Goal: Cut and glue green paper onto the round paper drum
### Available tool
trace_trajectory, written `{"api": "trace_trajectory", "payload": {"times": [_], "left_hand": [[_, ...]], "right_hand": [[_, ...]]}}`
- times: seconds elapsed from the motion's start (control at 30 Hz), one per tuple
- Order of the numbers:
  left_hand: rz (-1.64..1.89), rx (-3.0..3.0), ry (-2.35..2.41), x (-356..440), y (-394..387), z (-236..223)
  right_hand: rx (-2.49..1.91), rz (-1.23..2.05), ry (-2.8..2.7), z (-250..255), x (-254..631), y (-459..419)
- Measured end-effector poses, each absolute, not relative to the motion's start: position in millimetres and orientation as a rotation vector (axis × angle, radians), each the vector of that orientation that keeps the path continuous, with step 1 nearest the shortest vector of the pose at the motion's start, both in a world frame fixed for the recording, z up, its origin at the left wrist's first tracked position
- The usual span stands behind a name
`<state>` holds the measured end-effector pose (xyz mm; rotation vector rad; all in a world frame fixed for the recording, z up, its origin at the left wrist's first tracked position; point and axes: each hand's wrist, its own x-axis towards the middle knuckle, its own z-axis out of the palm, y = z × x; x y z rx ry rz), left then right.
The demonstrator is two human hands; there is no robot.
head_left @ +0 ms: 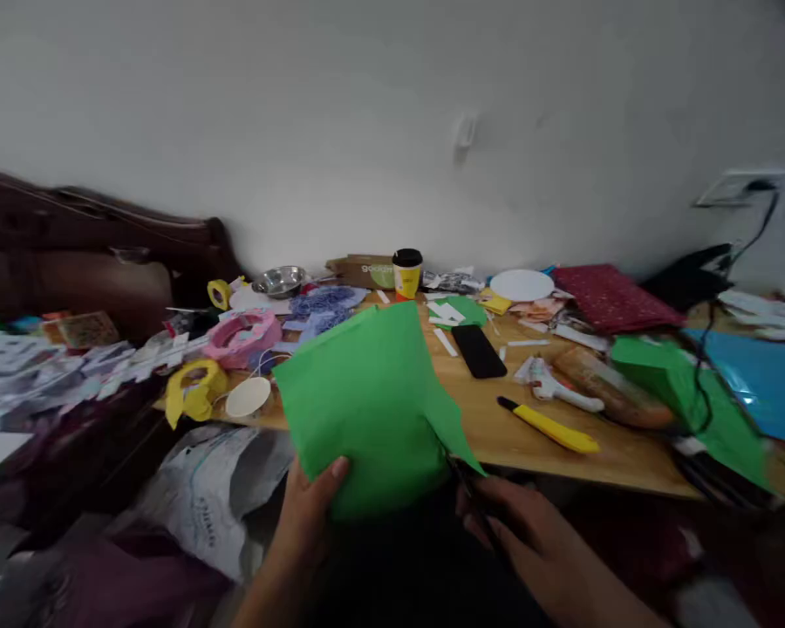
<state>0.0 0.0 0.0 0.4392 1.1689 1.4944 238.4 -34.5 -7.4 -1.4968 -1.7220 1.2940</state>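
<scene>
My left hand (310, 510) grips the lower left edge of a large green paper sheet (366, 401), thumb on top, holding it up over the near edge of the wooden table (497, 427). My right hand (529, 536) is closed around dark scissors (464, 484) whose blades meet the sheet's lower right edge. A cut flap of the green sheet hangs at the right side.
On the table lie a black phone (479, 351), a yellow utility knife (549, 426), a white glue gun (553, 384), a yellow cup with black lid (406, 272), a metal bowl (278, 281), tape rolls (242, 336), more green paper (686, 392), blue sheet (765, 379) and scraps.
</scene>
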Motion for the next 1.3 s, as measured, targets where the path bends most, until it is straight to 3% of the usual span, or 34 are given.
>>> {"api": "trace_trajectory", "payload": {"times": [1.3], "left_hand": [[1.583,0.567,1.290,-4,-6,-7]], "right_hand": [[-1.377,1.425,-1.511,-15,233,-25]]}}
